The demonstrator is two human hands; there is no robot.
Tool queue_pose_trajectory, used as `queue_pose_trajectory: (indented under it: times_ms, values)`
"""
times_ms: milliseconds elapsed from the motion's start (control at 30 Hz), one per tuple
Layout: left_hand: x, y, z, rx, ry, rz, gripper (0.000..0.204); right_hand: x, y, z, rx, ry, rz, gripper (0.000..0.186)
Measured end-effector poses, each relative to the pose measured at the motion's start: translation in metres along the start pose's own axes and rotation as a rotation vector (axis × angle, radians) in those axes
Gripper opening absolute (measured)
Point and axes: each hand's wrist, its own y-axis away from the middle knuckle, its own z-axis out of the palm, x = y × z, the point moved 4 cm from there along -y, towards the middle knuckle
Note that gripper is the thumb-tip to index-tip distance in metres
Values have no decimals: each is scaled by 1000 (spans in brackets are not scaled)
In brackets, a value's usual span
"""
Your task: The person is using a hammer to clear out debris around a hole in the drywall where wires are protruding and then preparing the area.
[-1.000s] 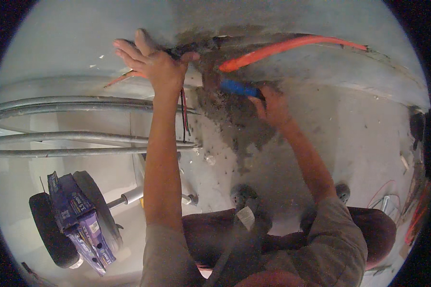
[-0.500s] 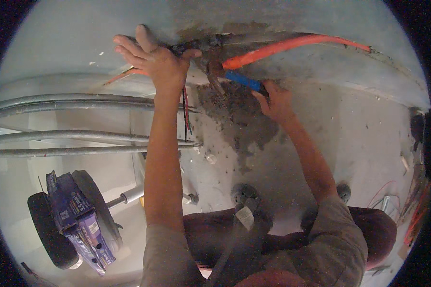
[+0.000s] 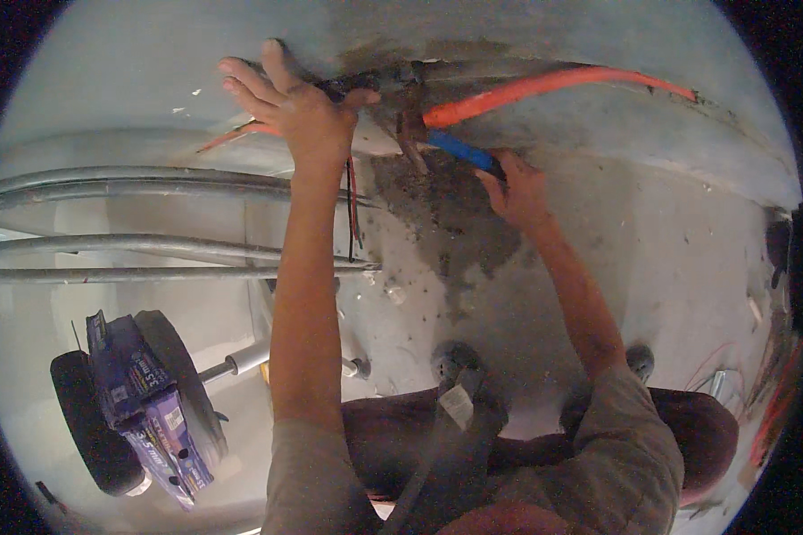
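Gripping a blue-handled hammer (image 3: 462, 152) in the right hand (image 3: 519, 192), left hand (image 3: 310, 125) splayed wide near the wall (image 3: 152, 67).
From here, the hammer slants up-left out of the right hand, its brown head (image 3: 410, 127) between both hands. A dark piece (image 3: 359, 86) shows just beside the left hand; whether they touch, I can't tell. An orange tube (image 3: 544, 86) arcs above the right hand; grey pipes (image 3: 143, 243) run below the left.

one left hand (image 3: 319, 123) and one right hand (image 3: 520, 189) showing, one blue-handled hammer (image 3: 460, 152) appearing, four grey pipes (image 3: 125, 242) running, two orange tube stretches (image 3: 544, 86) showing, two purple packages (image 3: 138, 379) sitting
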Motion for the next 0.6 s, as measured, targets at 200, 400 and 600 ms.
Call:
queue_pose_trajectory:
  times_ms: [200,400,600]
  values:
    - [-4,0,5,3,5,44,89,6,0,0,-64,50,37,29]
    - [-6,5,5,28,18,68,106,-17,-8,-6,-92,29,-120,32]
    - [-1,3,6,-45,-5,-17,92,-4,-5,4,-113,70,26,32]
